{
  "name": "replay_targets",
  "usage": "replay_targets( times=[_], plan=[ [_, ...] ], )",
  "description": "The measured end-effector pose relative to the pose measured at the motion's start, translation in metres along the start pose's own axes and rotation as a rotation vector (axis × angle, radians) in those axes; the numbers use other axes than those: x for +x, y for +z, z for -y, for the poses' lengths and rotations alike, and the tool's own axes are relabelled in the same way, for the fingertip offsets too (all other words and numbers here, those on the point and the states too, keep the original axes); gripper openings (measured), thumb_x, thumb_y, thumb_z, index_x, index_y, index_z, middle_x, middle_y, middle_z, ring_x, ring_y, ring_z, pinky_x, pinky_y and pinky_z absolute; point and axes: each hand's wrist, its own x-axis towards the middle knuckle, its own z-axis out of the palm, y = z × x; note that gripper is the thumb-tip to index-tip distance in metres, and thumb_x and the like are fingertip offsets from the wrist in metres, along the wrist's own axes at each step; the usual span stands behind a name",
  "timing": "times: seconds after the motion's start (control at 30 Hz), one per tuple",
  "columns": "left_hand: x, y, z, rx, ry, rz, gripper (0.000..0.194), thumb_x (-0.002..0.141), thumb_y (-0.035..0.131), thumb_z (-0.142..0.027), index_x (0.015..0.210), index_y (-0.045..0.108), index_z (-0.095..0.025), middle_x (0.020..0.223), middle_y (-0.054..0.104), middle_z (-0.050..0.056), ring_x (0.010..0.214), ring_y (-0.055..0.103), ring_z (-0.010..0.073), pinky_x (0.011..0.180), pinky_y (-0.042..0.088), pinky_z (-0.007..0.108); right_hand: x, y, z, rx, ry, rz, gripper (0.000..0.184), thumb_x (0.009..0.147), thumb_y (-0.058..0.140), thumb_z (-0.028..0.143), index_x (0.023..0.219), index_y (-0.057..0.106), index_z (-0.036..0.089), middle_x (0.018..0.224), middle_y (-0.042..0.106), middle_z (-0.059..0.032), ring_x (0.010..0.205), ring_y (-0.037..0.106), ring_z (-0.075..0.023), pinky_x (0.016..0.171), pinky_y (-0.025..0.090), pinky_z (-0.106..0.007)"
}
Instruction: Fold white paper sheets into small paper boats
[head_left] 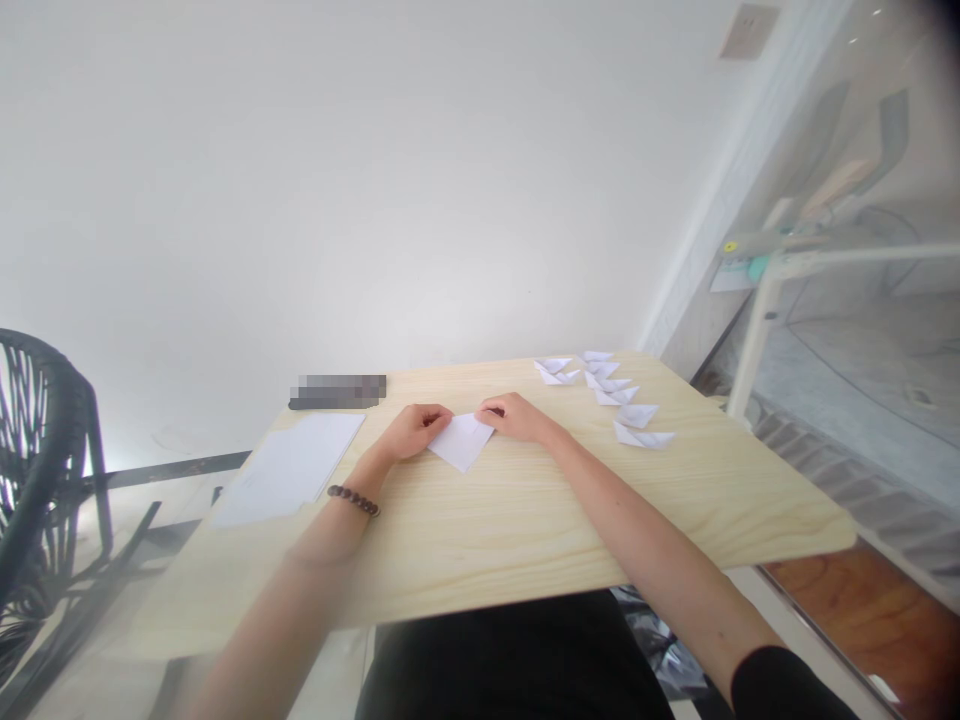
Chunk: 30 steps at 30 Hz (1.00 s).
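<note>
A folded piece of white paper (463, 445) lies on the wooden table in front of me, one corner pointing toward me. My left hand (415, 430) pinches its left corner between thumb and fingers, with a beaded bracelet (354, 499) round that wrist. At the opposite corner, my right hand (514, 415) grips the paper's upper right edge with curled fingers. Several folded paper boats (616, 391) stand in loose rows to the right of my right hand.
White paper sheets (292, 465) lie at the table's left side. Behind them is a dark, blurred-out object (337, 392) at the back edge. A white wall (450, 200) rises behind the table (480, 560). A dark woven chair (45, 450) stands at the left, a white metal frame (757, 330) at the right.
</note>
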Motion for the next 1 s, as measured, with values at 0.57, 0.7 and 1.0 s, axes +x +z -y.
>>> replay_targets(
  times=[0.57,0.7,1.0],
  plan=[
    [0.004,0.003,0.006,0.155,-0.007,-0.149,0.026,0.072,0.047,-0.027,0.086,0.067,-0.019,0.088,0.065,0.003,0.067,0.054,0.0139,0.065,0.043,0.025,0.007,0.018,-0.012,-0.117,0.008,-0.317,0.034,0.071,0.057,0.030,0.102,0.053,0.018,0.100,0.052,-0.0060,0.087,0.047,-0.0145,0.080,0.037,-0.028],
    [0.005,0.002,0.009,0.196,-0.041,-0.215,0.024,0.072,0.050,-0.029,0.086,0.067,-0.019,0.088,0.065,0.003,0.068,0.055,0.0149,0.069,0.044,0.026,0.005,0.017,-0.007,-0.184,-0.079,-0.284,0.028,0.072,0.057,0.032,0.097,0.057,0.021,0.102,0.050,-0.0068,0.101,0.042,-0.0180,0.091,0.031,-0.034],
    [0.006,0.000,0.014,0.329,0.046,-0.218,0.023,0.075,0.050,-0.032,0.086,0.067,-0.022,0.089,0.065,0.002,0.081,0.056,0.0175,0.075,0.042,0.027,0.003,0.016,-0.001,-0.177,-0.116,-0.070,0.036,0.064,0.062,0.048,0.093,0.063,0.025,0.099,0.055,-0.0047,0.101,0.043,-0.0204,0.088,0.030,-0.036]
  ],
)
